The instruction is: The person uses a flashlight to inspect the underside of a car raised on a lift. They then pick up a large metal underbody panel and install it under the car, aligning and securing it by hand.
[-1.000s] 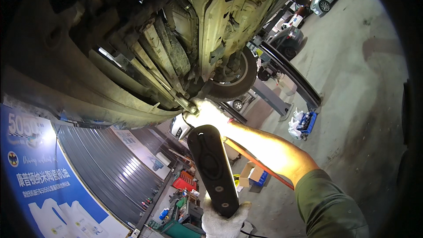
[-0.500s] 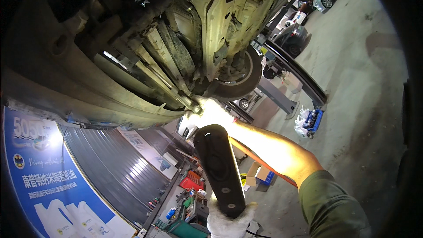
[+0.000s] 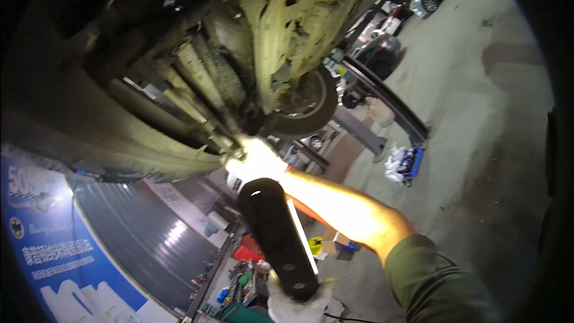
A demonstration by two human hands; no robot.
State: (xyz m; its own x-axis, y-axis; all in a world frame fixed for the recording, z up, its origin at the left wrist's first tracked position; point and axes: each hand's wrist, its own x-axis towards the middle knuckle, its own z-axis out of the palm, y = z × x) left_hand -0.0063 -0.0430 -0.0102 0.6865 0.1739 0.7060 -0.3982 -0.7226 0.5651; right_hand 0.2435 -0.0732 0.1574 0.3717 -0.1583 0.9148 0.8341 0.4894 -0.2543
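Observation:
My left hand [image 3: 296, 306], in a whitish glove, is closed around the lower end of a long black work light [image 3: 278, 233]. The lamp stands upright and slightly tilted, its lit side facing away. Its glare washes out my right hand [image 3: 258, 160], which reaches up to the underside of a raised car [image 3: 281, 42]. That hand is at the edge of the bumper [image 3: 137, 137], beside the end of a long bar [image 3: 197, 104]; its fingers are lost in the brightness. The right forearm [image 3: 347, 206] comes in from the lower right in a green sleeve.
A car wheel [image 3: 308, 104] hangs beyond my right hand. Lift posts [image 3: 385, 98] stand farther right, near a blue crate [image 3: 412, 162] with white bags. Below are an open cardboard box [image 3: 333, 241], a red bin [image 3: 248, 249] and a cluttered tool bench. A blue banner [image 3: 54, 245] is at left.
The view has shifted, so the car, lamp and both hands appear farther left, and the lamp and hands slightly lower. The left hand keeps hold of the work light; the right stays at the bumper edge.

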